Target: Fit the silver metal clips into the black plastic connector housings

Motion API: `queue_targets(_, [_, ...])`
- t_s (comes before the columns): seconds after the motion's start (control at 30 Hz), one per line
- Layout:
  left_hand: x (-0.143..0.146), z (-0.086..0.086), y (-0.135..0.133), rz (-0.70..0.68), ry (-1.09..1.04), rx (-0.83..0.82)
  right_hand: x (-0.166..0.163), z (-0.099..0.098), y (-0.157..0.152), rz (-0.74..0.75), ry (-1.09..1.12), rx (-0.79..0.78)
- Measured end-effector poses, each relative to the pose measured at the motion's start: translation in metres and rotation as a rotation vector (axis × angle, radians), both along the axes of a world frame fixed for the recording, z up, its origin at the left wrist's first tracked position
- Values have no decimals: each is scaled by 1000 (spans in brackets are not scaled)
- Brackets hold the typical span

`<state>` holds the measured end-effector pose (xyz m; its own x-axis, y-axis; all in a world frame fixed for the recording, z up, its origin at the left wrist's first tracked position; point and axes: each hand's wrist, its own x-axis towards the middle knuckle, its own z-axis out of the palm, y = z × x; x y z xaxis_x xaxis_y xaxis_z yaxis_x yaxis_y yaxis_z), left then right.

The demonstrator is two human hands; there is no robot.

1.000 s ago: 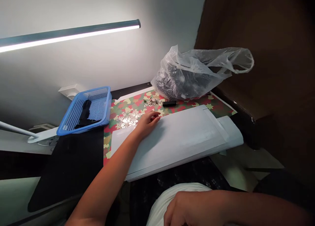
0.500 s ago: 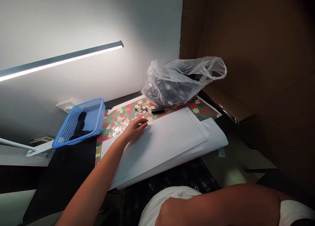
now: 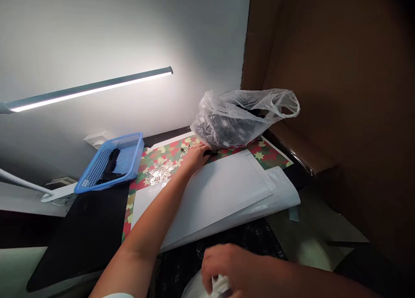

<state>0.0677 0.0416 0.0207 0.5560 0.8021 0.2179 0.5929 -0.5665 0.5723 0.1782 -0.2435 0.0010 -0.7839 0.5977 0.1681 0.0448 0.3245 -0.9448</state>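
My left hand (image 3: 195, 156) reaches across a large white sheet (image 3: 220, 181) to a small black oblong object (image 3: 213, 152), its fingers closed over the object's left end. Silvery small pieces (image 3: 160, 172) lie loose on a red, green and yellow patterned sheet (image 3: 259, 155), left of my forearm. Low in the view, my right hand (image 3: 227, 263) is curled above my lap. White material and a bit of something dark show under its fingers; what it holds is unclear.
A clear plastic bag (image 3: 230, 125) with dark contents stands at the back. On the left is a blue basket (image 3: 82, 181) holding a black item (image 3: 110, 166). A lit bar lamp (image 3: 97, 88) hangs over the table. Brown cardboard (image 3: 324, 73) rises on the right.
My left hand has moved forward and right, from the white sheet's edge to the black object. My right hand has come up into view at the bottom.
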Motion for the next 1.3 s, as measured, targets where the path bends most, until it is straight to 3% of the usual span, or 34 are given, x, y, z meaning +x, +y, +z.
queue_targets(0.1, [-8,-2,-6,45,-252,-141,59,24,21,-476,12,-16])
queue_targets(0.2, [-16,-5,-23,64,-562,-457,115,26,58,-938,-51,-90])
queue_targets(0.3, [-22,-12,-42,77,-697,-648,149,18,98,-1145,-8,-378])
queue_targets(0.43, [-27,-20,-54,80,-715,-687,158,23,131,-1156,155,-613])
queue_targets(0.6, [-30,-17,-55,19,-644,-722,163,31,155,-1187,244,-842])
queue_targets(0.77, [-31,-12,-62,-41,-631,-792,174,16,174,-1184,173,-696])
queue_targets(0.87, [-29,-13,-66,-82,-597,-786,176,6,183,-1178,117,-688])
queue_targets(1.1, [-23,-22,-69,-116,-514,-716,187,-12,194,-1163,221,-657])
queue_targets(1.3, [-24,-21,-68,-156,-508,-685,184,-18,198,-1148,280,-464])
